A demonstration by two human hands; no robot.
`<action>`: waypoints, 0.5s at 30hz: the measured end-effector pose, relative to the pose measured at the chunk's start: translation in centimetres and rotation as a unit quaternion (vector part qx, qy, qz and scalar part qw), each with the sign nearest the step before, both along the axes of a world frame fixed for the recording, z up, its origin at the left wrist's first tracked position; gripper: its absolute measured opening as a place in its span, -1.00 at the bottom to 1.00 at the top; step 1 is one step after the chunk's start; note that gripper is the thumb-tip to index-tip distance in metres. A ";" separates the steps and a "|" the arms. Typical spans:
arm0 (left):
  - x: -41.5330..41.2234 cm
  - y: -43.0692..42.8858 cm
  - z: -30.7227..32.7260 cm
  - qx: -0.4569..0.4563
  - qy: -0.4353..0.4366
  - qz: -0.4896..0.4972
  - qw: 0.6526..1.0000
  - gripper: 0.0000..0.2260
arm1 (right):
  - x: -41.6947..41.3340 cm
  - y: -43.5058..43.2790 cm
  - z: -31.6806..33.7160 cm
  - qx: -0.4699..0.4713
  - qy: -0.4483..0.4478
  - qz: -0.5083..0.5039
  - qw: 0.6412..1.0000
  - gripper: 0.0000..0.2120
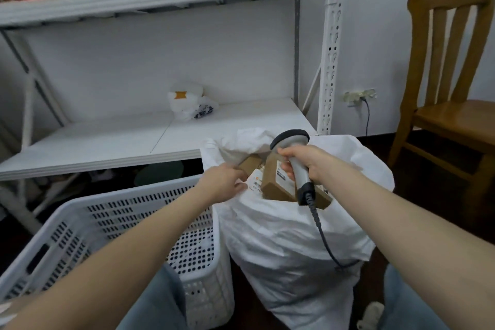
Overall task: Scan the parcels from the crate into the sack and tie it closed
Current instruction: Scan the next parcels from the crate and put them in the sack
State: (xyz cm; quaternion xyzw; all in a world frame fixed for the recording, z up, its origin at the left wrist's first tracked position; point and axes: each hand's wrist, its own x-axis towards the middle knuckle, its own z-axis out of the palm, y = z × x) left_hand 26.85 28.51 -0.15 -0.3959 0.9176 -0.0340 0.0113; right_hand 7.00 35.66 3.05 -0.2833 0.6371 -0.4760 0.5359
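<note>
Head view: we are at the loading step. The sack [281, 244] stands right of the crate [128, 193], its mouth full of parcels [276, 185]. Our right hand [313, 162] grips the scanner [290, 139]. Our left hand [223, 182] is at the rim, and we cannot tell its grip. Tying likely needs both hands free.

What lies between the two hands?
Head view: brown cardboard parcels in the sack's open mouth, between the left hand and the right hand gripping the scanner.
</note>
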 end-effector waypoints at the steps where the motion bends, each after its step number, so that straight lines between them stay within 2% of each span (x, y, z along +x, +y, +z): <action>1: 0.8 0.1 0.1 -0.011 0.017 0.017 1.000 -0.71 | 1.0 0.0 0.0 -0.007 -0.002 0.008 1.000 -0.82; 3: 2.4 0.0 0.2 -0.026 0.045 0.059 0.997 -0.70 | 3.1 -0.4 0.1 -0.021 0.001 0.021 1.000 -0.80; 6: 5.1 -0.6 0.1 -0.033 0.041 0.118 0.992 -0.66 | 6.6 -1.0 0.2 -0.029 0.004 0.031 0.999 -0.84; 10: 8.7 -1.8 -0.9 0.006 0.047 0.188 0.981 -0.63 | 11.5 -2.6 -0.6 -0.050 -0.004 0.043 0.998 -0.89; 15: 14.1 -2.9 -3.1 0.053 0.014 0.265 0.963 -0.62 | 17.8 -5.5 -3.9 -0.027 0.011 0.074 0.997 -0.93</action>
